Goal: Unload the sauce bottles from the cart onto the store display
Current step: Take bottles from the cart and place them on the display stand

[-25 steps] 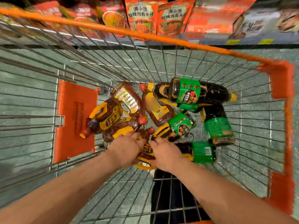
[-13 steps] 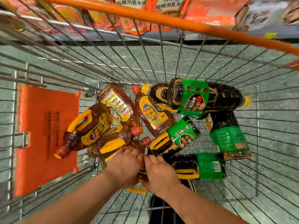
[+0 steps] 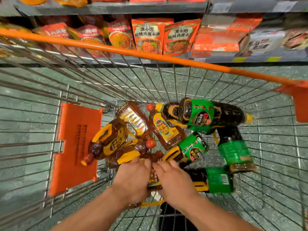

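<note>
Deep inside the cart, left hand and right hand seemingly grip one amber bottle

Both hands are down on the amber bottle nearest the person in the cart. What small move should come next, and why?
Probably lift that amber bottle straight up. The left hand and right hand flank it, and it lies in the cart among other bottles, so a vertical lift should disturb them least.

The amber bottle in the cart bears 料酒 on its yellow label, and two orange packets on the shelf read 满小饱 — their smaller print, like the green labels, too blurred to read.
</note>
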The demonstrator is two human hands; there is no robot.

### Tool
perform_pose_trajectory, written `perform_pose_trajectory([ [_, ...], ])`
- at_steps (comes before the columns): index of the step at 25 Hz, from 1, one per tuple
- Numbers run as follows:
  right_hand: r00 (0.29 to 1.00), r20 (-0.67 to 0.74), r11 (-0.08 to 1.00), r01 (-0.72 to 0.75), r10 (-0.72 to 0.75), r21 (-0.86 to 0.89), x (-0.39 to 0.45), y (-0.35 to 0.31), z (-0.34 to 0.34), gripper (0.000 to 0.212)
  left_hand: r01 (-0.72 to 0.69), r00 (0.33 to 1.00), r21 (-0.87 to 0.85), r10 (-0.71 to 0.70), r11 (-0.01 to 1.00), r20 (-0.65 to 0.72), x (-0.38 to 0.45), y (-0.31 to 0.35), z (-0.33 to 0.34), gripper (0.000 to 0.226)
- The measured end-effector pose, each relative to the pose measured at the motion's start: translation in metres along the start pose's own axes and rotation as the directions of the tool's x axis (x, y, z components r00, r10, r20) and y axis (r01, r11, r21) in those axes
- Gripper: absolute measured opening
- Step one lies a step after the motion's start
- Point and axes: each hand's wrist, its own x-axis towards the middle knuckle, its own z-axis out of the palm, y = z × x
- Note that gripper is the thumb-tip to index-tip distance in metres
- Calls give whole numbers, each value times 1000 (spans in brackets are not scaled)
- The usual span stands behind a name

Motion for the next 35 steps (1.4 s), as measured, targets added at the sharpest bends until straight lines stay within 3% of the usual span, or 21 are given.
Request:
perform_pose_trajectory([
  [2, 992, -117, 999, 49, -46, 23, -11, -11, -28, 78, 77, 992, -52, -82, 996, -96, -22, -5, -24, 73],
  [4, 970, -228, 996, 73, -84, -59, -22, -27, -56, 84, 156, 970, -72, -167, 985, -177, -50, -10, -47, 103],
  [7, 900, -436, 992, -78, 29, -95, -46, -62, -96, 105, 261, 911, -128, -288, 957, -296, -101, -16, -80, 108],
  [10, 866, -363, 929, -259, 345, 263, -76, -103, -134, 110, 358, 837, -296, -445, 886, -320, -156, -20, -105, 95],
  [12, 863, -310, 861, -237, 400, 450, -103, -132, -157, 75, 409, 762, -446, -567, 796, -314, -200, -15, -117, 84],
  [13, 887, -303, 867, -182, 348, 463, -117, -149, -169, 44, 420, 728, -498, -609, 759, -314, -221, -11, -120, 80],
  [14, 917, -297, 890, -117, 267, 440, -132, -165, -178, 31, 417, 697, -546, -641, 727, -321, -241, -6, -122, 78],
  [17, 946, -319, 910, 87, 51, 405, -168, -196, -194, 35, 326, 667, -680, -669, 657, -327, -289, 5, -123, 77],
  [22, 852, -474, 936, 322, -222, 140, -248, -230, -227, 28, -43, 658, -763, -556, 645, -507, -392, 25, -131, 84],
  [24, 809, -467, 897, 437, -358, 70, -274, -233, -240, 28, -110, 567, -731, -562, 673, -603, -433, 40, -139, 76],
  [26, 753, -438, 844, 535, -491, -25, -292, -232, -248, 26, -143, 424, -693, -589, 706, -688, -470, 58, -149, 57],
  [28, 704, -403, 791, 604, -585, -93, -311, -231, -253, 22, -65, 283, -634, -595, 770, -752, -503, 82, -154, 47],
  [29, 677, -378, 756, 647, -632, -105, -320, -231, -255, 21, 18, 248, -611, -595, 792, -764, -517, 98, -156, 48],
  [30, 654, -339, 720, 684, -677, -118, -330, -230, -256, 21, 94, 244, -618, -620, 781, -746, -528, 116, -156, 50],
  [33, 561, -151, 581, 782, -814, -225, -355, -225, -249, 25, 268, 330, -681, -729, 682, -600, -546, 176, -150, 48],
  [35, 492, -22, 477, 831, -870, -285, -367, -222, -237, 27, 444, 315, -647, -784, 620, -535, -551, 219, -139, 46],
])
